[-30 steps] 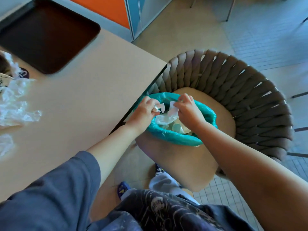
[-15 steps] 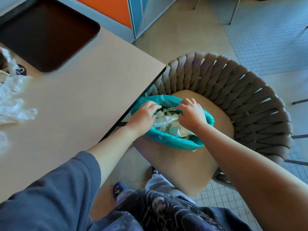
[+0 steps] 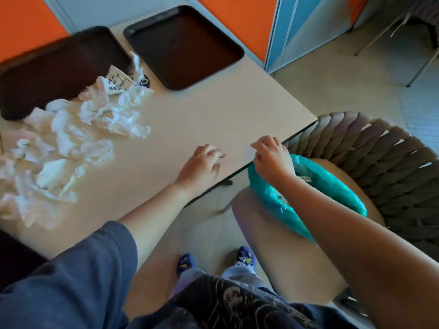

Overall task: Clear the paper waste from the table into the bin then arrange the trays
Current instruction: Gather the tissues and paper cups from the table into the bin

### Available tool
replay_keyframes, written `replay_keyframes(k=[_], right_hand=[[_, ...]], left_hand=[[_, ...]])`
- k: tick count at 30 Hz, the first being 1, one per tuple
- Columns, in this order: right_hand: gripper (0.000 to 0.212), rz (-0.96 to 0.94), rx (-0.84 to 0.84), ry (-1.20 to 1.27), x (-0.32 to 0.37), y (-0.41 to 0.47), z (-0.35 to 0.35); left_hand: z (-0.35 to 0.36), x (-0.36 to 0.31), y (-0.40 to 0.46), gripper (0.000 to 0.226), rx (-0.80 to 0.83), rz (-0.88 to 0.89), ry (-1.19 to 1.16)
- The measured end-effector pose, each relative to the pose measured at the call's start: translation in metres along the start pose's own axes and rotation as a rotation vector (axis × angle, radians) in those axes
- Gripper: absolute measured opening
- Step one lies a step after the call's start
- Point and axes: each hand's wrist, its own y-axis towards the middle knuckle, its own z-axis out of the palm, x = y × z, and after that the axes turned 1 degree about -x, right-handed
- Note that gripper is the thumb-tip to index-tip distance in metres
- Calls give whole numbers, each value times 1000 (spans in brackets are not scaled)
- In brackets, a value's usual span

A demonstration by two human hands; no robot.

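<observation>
A heap of crumpled white paper (image 3: 71, 143) covers the left part of the beige table (image 3: 202, 115). A printed paper cup (image 3: 116, 84) lies among it near the back. Two dark brown trays sit at the back: one (image 3: 183, 46) bare, the other (image 3: 54, 70) partly under the paper. The bin, lined with a teal bag (image 3: 332, 186), stands on a chair seat to the right of the table. My left hand (image 3: 202, 162) hovers over the table edge, fingers loose and empty. My right hand (image 3: 273, 157) is above the bag's near rim, fingers bent, holding nothing visible.
A woven grey chair back (image 3: 384, 157) curves behind the bin. An orange and blue wall panel (image 3: 297, 27) stands behind the table. Another chair's legs (image 3: 418, 67) are at the far right. My feet (image 3: 213, 260) are on the tiled floor below.
Both hands have left the inside of the bin and moved left towards the table, now empty. My head has turned left, so the paper heap and both trays show.
</observation>
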Motion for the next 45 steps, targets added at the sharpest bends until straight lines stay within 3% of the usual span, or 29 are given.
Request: replay_keyframes(k=[10,21,25,28,30,37,42,45], right_hand=[[33,-218,70,61,120,27,40],[34,-423,124,90,243,36,85],[36,-491,171,117,283,39,104],[40,-552,214,121,311,42,119],[42,-588,240,116,331,44,128],[59,-683,316,34,385,52,148],[80,-726,381,-118,407,60,154],[81,-710,463,-161,413,68,158]], left_hand=[[-70,81,-71,27,-210,-163,146],[-123,170,-155,30,-297,-472,272],[-130,194,-182,52,-361,-657,387],[-136,211,-195,80,-361,-904,329],[-139,218,-201,88,-343,-1008,285],[-140,241,-200,65,-343,-932,242],[-145,255,-197,31,-323,-834,207],[-147,262,-197,17,-340,-773,166]])
